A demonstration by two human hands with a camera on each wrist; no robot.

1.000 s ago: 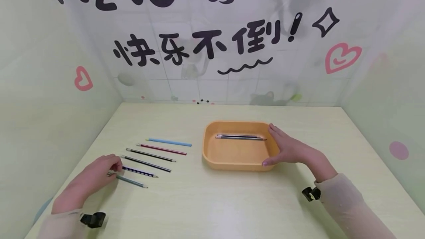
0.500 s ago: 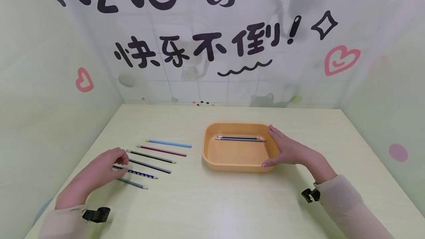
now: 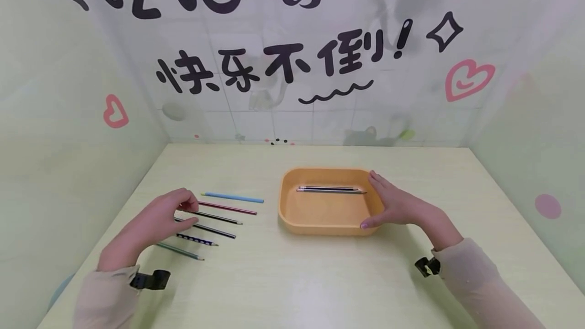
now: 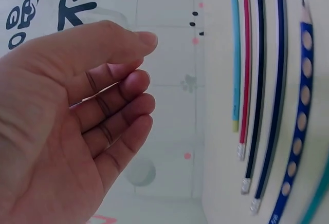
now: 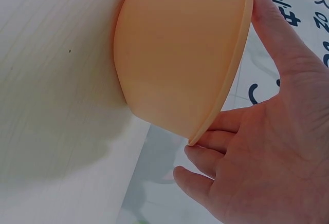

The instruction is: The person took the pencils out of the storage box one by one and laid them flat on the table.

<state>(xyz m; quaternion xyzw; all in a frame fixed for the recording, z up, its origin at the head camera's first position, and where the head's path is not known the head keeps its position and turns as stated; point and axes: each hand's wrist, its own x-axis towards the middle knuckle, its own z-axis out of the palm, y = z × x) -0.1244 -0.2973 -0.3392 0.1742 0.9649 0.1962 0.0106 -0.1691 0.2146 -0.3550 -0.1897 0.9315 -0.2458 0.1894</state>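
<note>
My left hand (image 3: 160, 217) hovers over the left ends of several pencils in a slanting row. Its fingers are loosely bent and hold nothing, as the left wrist view confirms. The row has a light blue pencil (image 3: 233, 197), a red pencil (image 3: 230, 208), a black pencil (image 3: 221, 218), a dark pencil (image 3: 217, 230), a dotted blue pencil (image 4: 305, 95) and a green pencil (image 3: 180, 251). At the right end of an orange tray (image 3: 320, 213), my right hand (image 3: 404, 207) grips the rim, thumb on the near side and fingers at the far corner.
Two pencils (image 3: 331, 189) lie side by side inside the tray, near its far wall. The pale tabletop (image 3: 274, 278) is bounded by a printed sheet (image 3: 292, 121) at the back and by sheets on both sides.
My left hand has moved from the near pencils toward the far right, along the row, with empty fingers. My right hand and the tray have stayed in place.
</note>
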